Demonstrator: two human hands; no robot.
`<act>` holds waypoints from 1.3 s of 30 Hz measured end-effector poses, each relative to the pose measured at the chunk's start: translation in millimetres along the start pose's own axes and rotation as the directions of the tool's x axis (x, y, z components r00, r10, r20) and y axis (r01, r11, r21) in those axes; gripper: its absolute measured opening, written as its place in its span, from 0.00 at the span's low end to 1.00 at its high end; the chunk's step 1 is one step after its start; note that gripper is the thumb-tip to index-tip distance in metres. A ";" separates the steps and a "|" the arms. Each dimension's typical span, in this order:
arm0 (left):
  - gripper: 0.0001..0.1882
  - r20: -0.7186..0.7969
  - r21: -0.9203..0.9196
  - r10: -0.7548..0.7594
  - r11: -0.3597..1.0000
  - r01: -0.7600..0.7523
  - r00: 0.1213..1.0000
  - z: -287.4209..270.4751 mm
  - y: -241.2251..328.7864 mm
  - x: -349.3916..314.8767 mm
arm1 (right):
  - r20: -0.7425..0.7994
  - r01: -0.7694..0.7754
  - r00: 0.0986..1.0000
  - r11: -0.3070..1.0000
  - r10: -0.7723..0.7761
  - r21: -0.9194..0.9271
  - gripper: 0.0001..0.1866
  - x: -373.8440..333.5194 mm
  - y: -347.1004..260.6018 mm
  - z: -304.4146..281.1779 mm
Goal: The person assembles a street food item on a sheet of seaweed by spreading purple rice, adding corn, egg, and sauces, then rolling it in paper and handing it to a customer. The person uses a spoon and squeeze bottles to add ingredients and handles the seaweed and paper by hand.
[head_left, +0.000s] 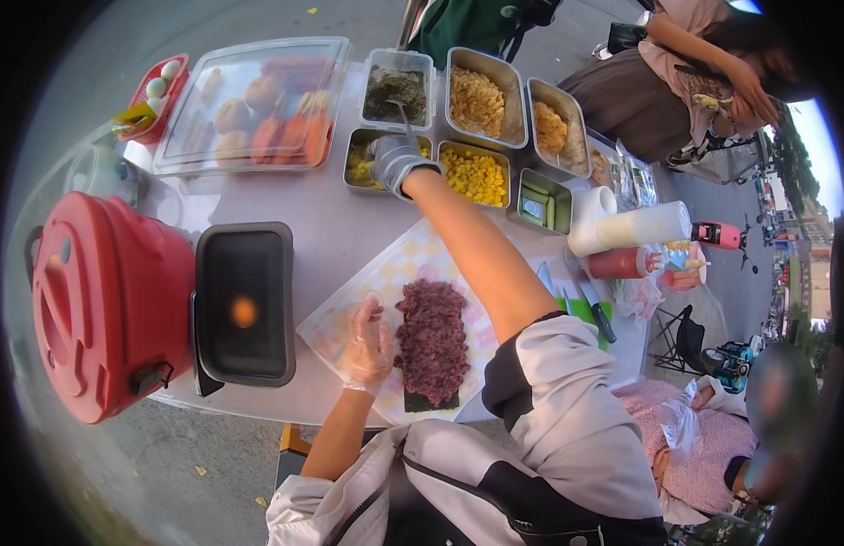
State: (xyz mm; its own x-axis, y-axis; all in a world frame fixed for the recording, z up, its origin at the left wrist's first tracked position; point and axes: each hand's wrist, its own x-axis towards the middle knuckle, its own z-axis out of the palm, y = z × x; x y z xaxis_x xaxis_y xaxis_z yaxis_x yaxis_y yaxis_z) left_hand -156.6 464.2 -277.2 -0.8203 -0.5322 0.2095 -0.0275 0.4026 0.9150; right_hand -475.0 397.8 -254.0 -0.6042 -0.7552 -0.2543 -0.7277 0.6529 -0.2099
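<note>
My left fingers (365, 320), in a clear glove, are loosely open and hold nothing, just beside the left edge of the purple rice (431, 341). The rice lies at the centre of the frame, spread over a dark sheet (431, 401) whose lower end shows bare, all on patterned paper (386, 273) on the pale counter (326, 250). My right arm stretches to the upper centre, where my gloved right fingers (391, 156) are at a metal tub (360, 189) of yellowish food. I cannot tell whether they are closed on anything; a spoon (405, 116) standing in the dark flakes (393, 91) just above has its handle right by them. Yellow corn (474, 176) sits just to the right. At the left of the frame are a red lidded bucket (85, 309) and a black tray (244, 350); a knife (599, 308) lies at centre right.
</note>
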 end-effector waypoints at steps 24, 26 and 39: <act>0.21 0.111 -0.068 0.021 0.998 -0.014 0.994 -8.2 -5.8 3.3 | 0.041 0.033 0.971 -0.300 0.237 0.953 0.13 -188.5 3.9 -16.9; 0.21 0.108 -0.107 -0.005 0.994 0.017 0.994 -6.4 -3.7 1.5 | 0.171 -0.127 0.920 -0.146 0.352 0.981 0.11 -238.9 -11.2 -1.8; 0.20 0.181 -0.297 -0.165 0.931 0.214 0.970 -1.1 14.9 -27.1 | -0.344 0.006 0.918 0.861 0.197 0.508 0.16 -367.0 -52.9 82.2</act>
State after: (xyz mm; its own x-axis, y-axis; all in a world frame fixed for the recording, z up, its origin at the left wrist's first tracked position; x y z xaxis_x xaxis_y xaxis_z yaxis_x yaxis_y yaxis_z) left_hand -134.2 483.8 -268.9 -0.8940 -0.4480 -0.0104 -0.0314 0.0395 0.9987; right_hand -188.1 645.2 -227.2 -0.8098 -0.5846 0.0504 -0.4654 0.5876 -0.6619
